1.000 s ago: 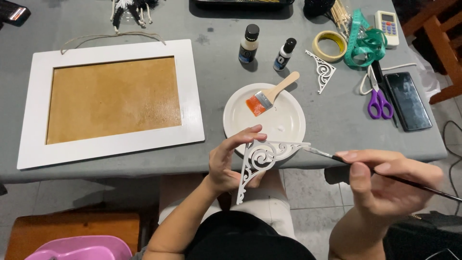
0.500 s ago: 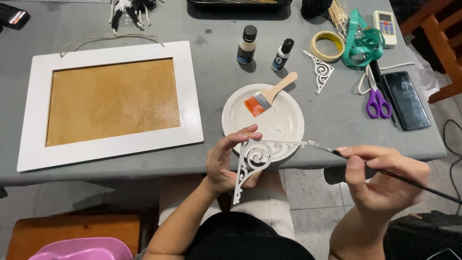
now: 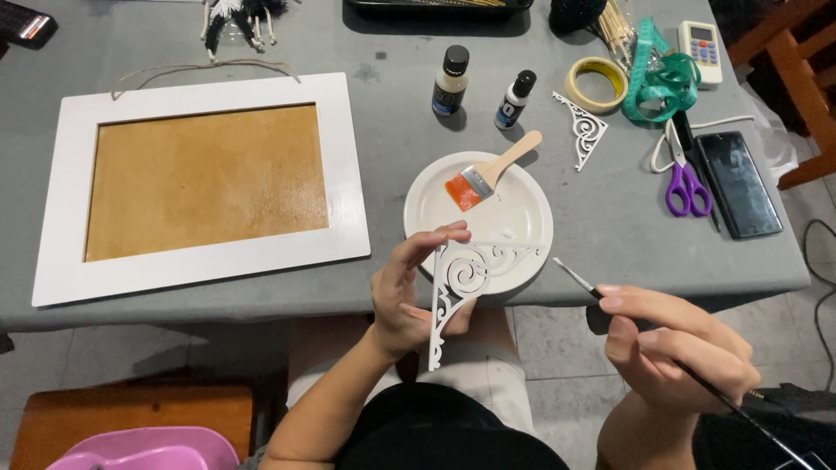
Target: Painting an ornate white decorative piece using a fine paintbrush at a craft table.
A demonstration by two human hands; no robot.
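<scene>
The left hand [image 3: 405,296] pinches a white scrollwork bracket [image 3: 461,283] just in front of the white plate [image 3: 479,218]; the right hand [image 3: 675,352] grips a thin brush [image 3: 579,280] beside it. Loose fingers could let the fragile bracket slip, probably smearing wet paint.

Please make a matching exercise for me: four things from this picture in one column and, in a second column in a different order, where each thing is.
Things:
1. flat brush
2. scroll corner piece
3. thin brush
4. purple scissors

Places:
A. in the left hand, in front of the table edge
B. in the right hand
C. lying on the white plate
D. on the table beside the black phone

Pairs: 1-C, 2-A, 3-B, 4-D
</scene>
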